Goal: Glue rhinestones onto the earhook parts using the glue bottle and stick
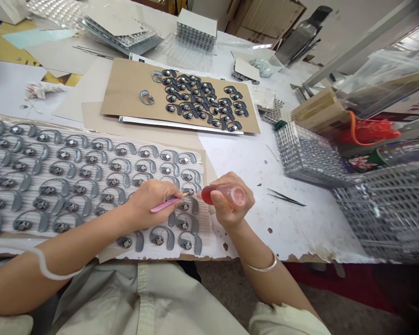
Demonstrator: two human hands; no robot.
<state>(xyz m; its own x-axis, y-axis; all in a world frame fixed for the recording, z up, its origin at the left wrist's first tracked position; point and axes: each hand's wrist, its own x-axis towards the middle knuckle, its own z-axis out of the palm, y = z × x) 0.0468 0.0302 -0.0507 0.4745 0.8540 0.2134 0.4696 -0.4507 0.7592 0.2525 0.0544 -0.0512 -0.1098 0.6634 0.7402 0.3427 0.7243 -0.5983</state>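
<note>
My left hand [157,200] is closed around a slim pink stick-like tool [166,204], its pale tip at one of the grey ear-hook earphone shells. A small squeeze bottle of reddish liquid [223,195] is gripped in my right hand [232,204], its nozzle pointing left at the same shell [189,190]. Both tips meet close to that piece; whether they touch it is too small to tell. Rows of similar grey earphone shells [112,195] lie on a ribbed pale sheet [209,232], some hidden under my left hand and forearm.
Beyond lies a brown cardboard sheet [125,88] bearing many black earphone shells [195,97] and a couple of grey ones. Tweezers [286,197] rest to the right. Stacked clear blister trays [310,149] line the right side; more trays [195,32] stand at the back.
</note>
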